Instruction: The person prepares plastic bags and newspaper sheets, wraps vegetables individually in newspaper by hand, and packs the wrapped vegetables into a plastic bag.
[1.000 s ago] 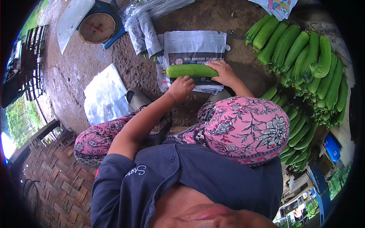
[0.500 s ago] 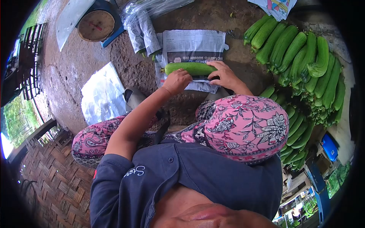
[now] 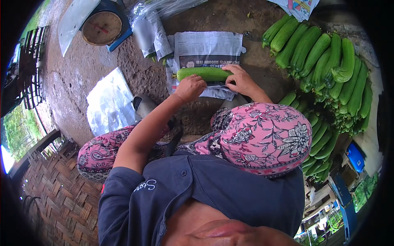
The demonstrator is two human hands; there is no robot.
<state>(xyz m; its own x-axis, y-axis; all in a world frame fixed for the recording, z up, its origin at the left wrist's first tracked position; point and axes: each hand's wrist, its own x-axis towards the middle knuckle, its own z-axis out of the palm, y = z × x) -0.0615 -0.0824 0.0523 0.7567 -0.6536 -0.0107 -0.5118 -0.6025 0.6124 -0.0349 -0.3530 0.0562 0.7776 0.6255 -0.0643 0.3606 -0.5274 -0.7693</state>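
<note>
A long green gourd (image 3: 204, 74) lies crosswise on a printed newspaper sheet (image 3: 208, 44) spread on the ground. My left hand (image 3: 191, 87) rests over the gourd's left part, its fingers curled on it. At the right end, my right hand (image 3: 243, 83) has its fingers over the gourd and its thumb bent near the paper's lower edge. Whether that thumb also pinches the paper is hard to see. Just left of the sheet lie paper-wrapped bundles (image 3: 162, 42) with green ends showing, partly under clear plastic.
Many similar gourds (image 3: 305, 51) are piled at the right, with a lower pile (image 3: 322, 141) beside my knee. A dial-less-looking scale platform (image 3: 101, 28) stands at upper left. White plastic sheets (image 3: 110, 102) lie on the ground at left. More newspaper (image 3: 301, 9) is at the top right.
Both hands stay on the gourd. The right hand's fingers and thumb have drawn slightly closer together; the whole view has shifted a little.
</note>
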